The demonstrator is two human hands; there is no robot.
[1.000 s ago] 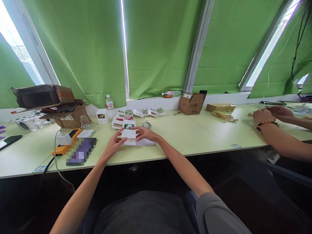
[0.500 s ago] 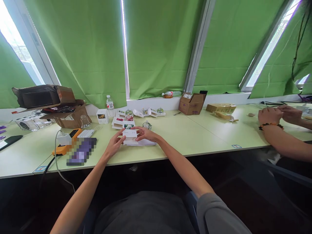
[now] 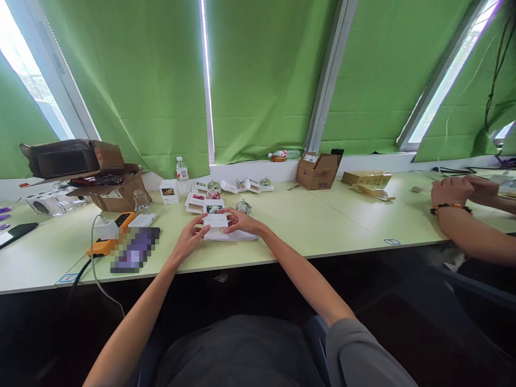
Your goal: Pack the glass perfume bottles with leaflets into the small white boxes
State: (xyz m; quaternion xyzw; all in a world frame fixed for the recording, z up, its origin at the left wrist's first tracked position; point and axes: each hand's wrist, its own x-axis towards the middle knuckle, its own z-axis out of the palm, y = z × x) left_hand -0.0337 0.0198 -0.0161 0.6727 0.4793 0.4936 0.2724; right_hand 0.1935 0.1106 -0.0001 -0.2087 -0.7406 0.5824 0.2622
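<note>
Both my hands hold a small white cardboard box (image 3: pixel 215 225) just above the pale green table (image 3: pixel 306 226). My left hand (image 3: pixel 189 239) grips its left side, fingers curled on the near edge. My right hand (image 3: pixel 241 221) holds the right side, thumb and fingers on the top flap. A flat white sheet (image 3: pixel 242 236) lies under the box. Just behind it sit a small glass ornament (image 3: pixel 243 206) and several white picture boxes (image 3: pixel 205 203).
Left: open brown cartons (image 3: pixel 100 180), a water bottle (image 3: pixel 181 173), an orange device (image 3: pixel 105 244) with a cable, a black phone (image 3: pixel 16 233). At the back, a small open carton (image 3: pixel 316 171) and tan boxes (image 3: pixel 365 178). Another person's hands (image 3: pixel 459 191) work at the far right.
My hands stay on the white box, which has turned slightly and sits a touch lower. The other person's hands have drifted right and closer together.
</note>
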